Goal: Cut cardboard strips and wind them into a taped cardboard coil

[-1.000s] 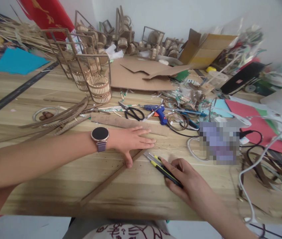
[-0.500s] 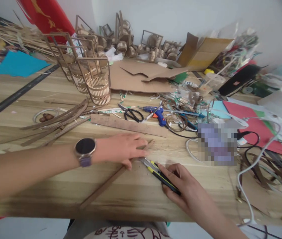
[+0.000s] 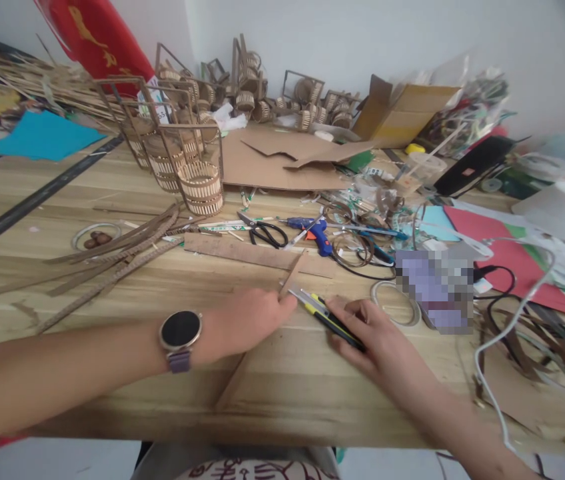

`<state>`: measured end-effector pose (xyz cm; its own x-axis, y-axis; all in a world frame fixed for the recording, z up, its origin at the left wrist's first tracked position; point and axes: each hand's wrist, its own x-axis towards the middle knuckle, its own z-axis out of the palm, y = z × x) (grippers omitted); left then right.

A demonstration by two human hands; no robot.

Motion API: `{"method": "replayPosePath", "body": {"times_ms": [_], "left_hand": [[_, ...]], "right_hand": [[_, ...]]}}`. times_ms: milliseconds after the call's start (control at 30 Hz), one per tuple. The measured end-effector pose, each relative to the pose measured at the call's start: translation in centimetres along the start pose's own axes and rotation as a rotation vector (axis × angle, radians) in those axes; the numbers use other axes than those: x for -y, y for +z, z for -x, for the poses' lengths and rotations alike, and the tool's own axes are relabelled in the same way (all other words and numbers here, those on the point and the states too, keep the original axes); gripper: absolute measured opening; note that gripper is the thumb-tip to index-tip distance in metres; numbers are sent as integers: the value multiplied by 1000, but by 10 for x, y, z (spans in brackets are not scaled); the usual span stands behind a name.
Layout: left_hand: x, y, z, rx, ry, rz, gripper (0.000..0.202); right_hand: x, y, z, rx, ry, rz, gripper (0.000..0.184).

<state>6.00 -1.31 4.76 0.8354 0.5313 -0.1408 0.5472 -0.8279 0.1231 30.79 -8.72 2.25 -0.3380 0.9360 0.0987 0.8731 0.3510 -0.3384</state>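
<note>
My left hand [image 3: 250,318], with a round watch on the wrist, is closed around a long brown cardboard strip [image 3: 293,272], lifting its far end off the wooden table [image 3: 112,373]. The strip's near part runs under the hand toward the table's front edge. My right hand [image 3: 377,340] grips a yellow and black utility knife [image 3: 323,315], its tip right beside the strip and my left fingers.
Behind the hands lie a wide cardboard strip [image 3: 257,253], black scissors [image 3: 265,231] and a blue glue gun [image 3: 315,230]. Loose strips [image 3: 112,257] lie left. Small woven baskets in frames [image 3: 197,177] stand further back. Cables, tape rolls and coloured paper crowd the right.
My left hand has gone from lying flat on the strip to gripping it and raising its far end. Both hands have drawn closer together, the knife still in my right hand.
</note>
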Motion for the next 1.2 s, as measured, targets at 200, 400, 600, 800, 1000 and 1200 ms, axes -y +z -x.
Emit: {"method": "replayPosePath", "body": {"times_ms": [200,400,600,800,1000,1200], "left_hand": [[18,-5,-21,18,29,51,16],[57,-3,-41,-46,250,29,79],[72,11,-48,79,268,61,94],[72,9,-44,97,258,75,95],[72,8,-45,109,261,56,96],[72,10,-46,73,278,67,92]], "right_hand": [[-25,1,-16,31,-43,2,50],[-27,1,-17,75,-44,2,52],[-27,1,-19,108,-38,3,52],[-26,-2,-14,102,-63,-1,51],[-19,-1,-11,94,-78,46,50],[-10,5,-4,113,-97,17,52]]}}
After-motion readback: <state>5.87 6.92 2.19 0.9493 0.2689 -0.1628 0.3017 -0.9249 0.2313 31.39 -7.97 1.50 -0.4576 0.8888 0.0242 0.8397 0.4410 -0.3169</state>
